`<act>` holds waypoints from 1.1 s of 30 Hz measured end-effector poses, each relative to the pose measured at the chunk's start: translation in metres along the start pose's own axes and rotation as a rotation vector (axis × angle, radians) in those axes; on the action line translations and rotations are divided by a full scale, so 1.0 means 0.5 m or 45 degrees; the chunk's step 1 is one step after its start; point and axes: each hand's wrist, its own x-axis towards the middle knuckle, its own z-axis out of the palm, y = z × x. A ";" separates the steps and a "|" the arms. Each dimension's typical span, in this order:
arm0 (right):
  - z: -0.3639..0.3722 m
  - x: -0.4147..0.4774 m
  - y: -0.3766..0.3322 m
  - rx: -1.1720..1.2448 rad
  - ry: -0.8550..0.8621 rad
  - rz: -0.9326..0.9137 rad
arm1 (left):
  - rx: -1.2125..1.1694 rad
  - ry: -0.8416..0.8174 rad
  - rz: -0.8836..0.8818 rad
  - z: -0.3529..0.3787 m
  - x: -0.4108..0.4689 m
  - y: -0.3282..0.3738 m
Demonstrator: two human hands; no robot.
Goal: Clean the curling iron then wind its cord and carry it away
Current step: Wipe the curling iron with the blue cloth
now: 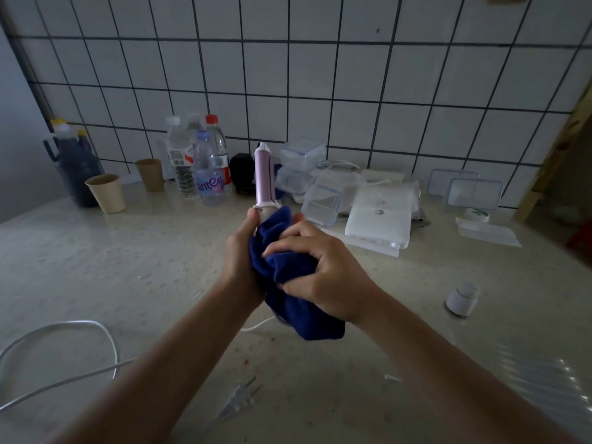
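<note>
The left hand (238, 251) is wrapped round the handle of the curling iron (264, 176), holding it upright above the counter (96, 267), pink barrel pointing up; the right hand (323, 270) is closed on a bunched blue cloth (288, 274), pressing it against the handle just below the barrel. The white cord (64, 325) trails down behind the cloth and loops loose over the counter to the left — its plug (240, 398) lies near the front edge. I'd worry about that slack: a hard rub or a lift could drag the plug off, or sweep the loop toward the paper cup (107, 192) — bottles (205, 161) stand just behind.
</note>
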 end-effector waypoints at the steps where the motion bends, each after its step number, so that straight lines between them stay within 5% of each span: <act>1: 0.002 -0.001 0.000 0.008 0.073 -0.017 | 0.006 0.010 0.000 0.004 -0.002 0.002; 5: 0.013 0.001 -0.002 0.072 0.568 0.007 | -0.034 0.063 -0.008 0.029 0.002 -0.027; 7: 0.016 0.001 -0.002 0.028 0.623 0.002 | -0.044 0.053 -0.055 0.033 0.003 -0.037; 14: 0.003 -0.001 -0.001 0.067 -0.072 0.013 | -0.128 0.091 -0.083 0.004 0.008 0.032; 21: 0.003 0.000 0.012 0.027 0.490 0.006 | -0.086 0.053 -0.143 0.040 -0.010 0.011; 27: 0.005 -0.005 0.009 -0.007 0.003 -0.006 | -0.009 0.189 -0.164 0.025 -0.016 0.003; 33: -0.001 -0.005 0.010 0.045 0.029 0.040 | 0.019 0.222 0.016 0.017 -0.006 0.007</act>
